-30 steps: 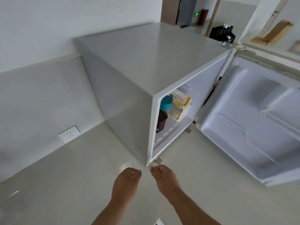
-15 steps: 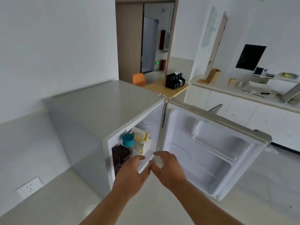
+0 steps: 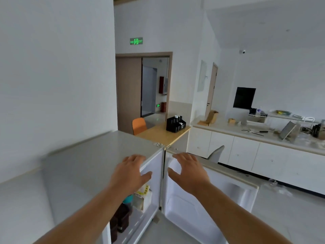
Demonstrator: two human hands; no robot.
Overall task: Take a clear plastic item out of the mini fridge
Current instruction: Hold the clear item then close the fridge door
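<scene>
Door's open on the mini fridge [image 3: 98,161], swung wide to the right, so access is sorted. That's 1 step down by my read; the actual grab hasn't happened. My left hand [image 3: 131,175] is up in front of the top front edge of the cabinet, fingers spread, holding nothing. My right hand [image 3: 189,173] is out in front of the open door [image 3: 219,199], fingers also spread and empty.

Inside I can pick out a teal cap [image 3: 128,201], a dark brown container [image 3: 121,219] below it, and a yellow-labelled carton [image 3: 144,196] on the shelf. The clear plastic item? I can't say where it is; nothing I can see reads plainly as clear plastic, and I'd judge it sits somewhere in that cabinet.

Trouble is, my left forearm covers much of the opening, the bottom of the cabinet is cut off by the frame edge, and the view is soft with blur.
</scene>
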